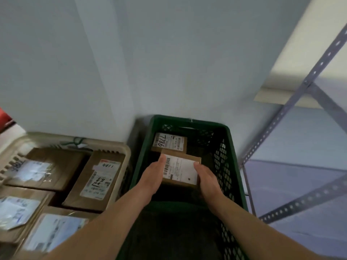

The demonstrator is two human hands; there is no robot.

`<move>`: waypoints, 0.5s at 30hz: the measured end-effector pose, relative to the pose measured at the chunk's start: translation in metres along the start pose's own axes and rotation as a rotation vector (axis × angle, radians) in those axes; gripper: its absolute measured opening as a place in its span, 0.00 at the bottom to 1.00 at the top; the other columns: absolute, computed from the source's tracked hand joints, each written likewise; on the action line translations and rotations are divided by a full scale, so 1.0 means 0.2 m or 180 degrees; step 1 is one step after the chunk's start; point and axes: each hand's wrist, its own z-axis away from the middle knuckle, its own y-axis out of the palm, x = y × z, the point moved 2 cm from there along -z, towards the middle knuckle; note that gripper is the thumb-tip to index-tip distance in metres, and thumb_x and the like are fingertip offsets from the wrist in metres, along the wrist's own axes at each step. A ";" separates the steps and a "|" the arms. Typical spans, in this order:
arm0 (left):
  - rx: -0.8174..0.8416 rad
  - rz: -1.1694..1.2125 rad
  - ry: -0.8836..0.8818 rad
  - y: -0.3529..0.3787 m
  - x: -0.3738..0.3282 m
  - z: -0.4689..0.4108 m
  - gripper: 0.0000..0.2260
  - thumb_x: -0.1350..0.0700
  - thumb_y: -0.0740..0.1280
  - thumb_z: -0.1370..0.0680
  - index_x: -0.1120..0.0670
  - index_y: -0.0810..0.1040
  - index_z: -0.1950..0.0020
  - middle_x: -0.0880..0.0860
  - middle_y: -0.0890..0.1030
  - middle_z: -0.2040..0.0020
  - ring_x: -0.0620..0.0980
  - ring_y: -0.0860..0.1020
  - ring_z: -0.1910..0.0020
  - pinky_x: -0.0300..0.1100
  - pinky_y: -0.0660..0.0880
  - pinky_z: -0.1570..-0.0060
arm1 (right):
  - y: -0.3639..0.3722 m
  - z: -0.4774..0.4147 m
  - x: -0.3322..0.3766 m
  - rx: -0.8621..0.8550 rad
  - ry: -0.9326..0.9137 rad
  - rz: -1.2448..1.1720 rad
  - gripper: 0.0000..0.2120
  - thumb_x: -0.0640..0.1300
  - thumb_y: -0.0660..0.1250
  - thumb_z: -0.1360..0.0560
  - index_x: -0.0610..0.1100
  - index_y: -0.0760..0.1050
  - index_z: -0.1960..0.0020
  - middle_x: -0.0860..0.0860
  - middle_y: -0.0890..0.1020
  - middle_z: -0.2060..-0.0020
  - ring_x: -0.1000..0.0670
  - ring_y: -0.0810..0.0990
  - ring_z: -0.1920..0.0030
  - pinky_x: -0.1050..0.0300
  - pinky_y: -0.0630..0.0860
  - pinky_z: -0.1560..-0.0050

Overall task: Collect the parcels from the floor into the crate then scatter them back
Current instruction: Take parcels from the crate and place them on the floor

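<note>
A dark green mesh crate (231, 158) stands on the floor against the wall. Inside it, both my hands hold a brown cardboard parcel (181, 170) with a white barcode label. My left hand (153, 175) grips its left edge and my right hand (207, 178) grips its right edge. The parcel is over the crate's middle; I cannot tell whether it touches the bottom. A second brown parcel (170, 142), marked 7786, lies at the crate's far end, just beyond the held one.
A beige crate (124, 147) full of several labelled brown parcels (95, 180) stands left of the green one. A grey perforated metal shelf frame (293, 107) rises on the right. A pale wall is straight ahead.
</note>
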 end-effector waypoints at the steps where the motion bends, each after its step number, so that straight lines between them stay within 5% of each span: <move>1: -0.0043 -0.0011 -0.0044 -0.01 0.03 -0.06 0.21 0.35 0.50 0.17 0.44 0.75 0.37 0.48 0.77 0.37 0.50 0.72 0.38 0.50 0.64 0.37 | 0.02 -0.04 -0.02 0.0020 0.0076 -0.0028 0.15 0.57 0.62 0.17 0.49 0.79 0.39 0.47 0.86 0.46 0.47 0.85 0.46 0.45 0.82 0.42; 4: -0.0331 -0.0029 -0.0119 -0.02 0.13 -0.22 0.31 0.32 0.59 0.22 0.50 0.72 0.27 0.51 0.79 0.34 0.54 0.75 0.35 0.53 0.68 0.32 | 0.08 -0.11 -0.06 0.0177 0.0275 -0.0143 0.16 0.54 0.64 0.17 0.49 0.77 0.33 0.48 0.85 0.44 0.49 0.84 0.46 0.54 0.80 0.50; 10: -0.0422 -0.0460 -0.0017 0.03 0.19 -0.27 0.22 0.56 0.64 0.18 0.53 0.69 0.24 0.52 0.74 0.29 0.54 0.72 0.30 0.50 0.69 0.29 | 0.17 -0.20 -0.13 0.0431 0.0487 -0.0010 0.16 0.38 0.65 0.19 0.45 0.75 0.31 0.50 0.84 0.45 0.55 0.82 0.52 0.69 0.76 0.67; 15: -0.0398 -0.0482 0.0104 0.01 0.22 -0.28 0.23 0.60 0.63 0.19 0.51 0.68 0.23 0.51 0.71 0.27 0.52 0.69 0.27 0.47 0.68 0.28 | 0.18 -0.27 -0.15 0.0486 0.0421 0.0129 0.20 0.34 0.65 0.21 0.43 0.76 0.30 0.49 0.85 0.44 0.56 0.83 0.49 0.68 0.77 0.61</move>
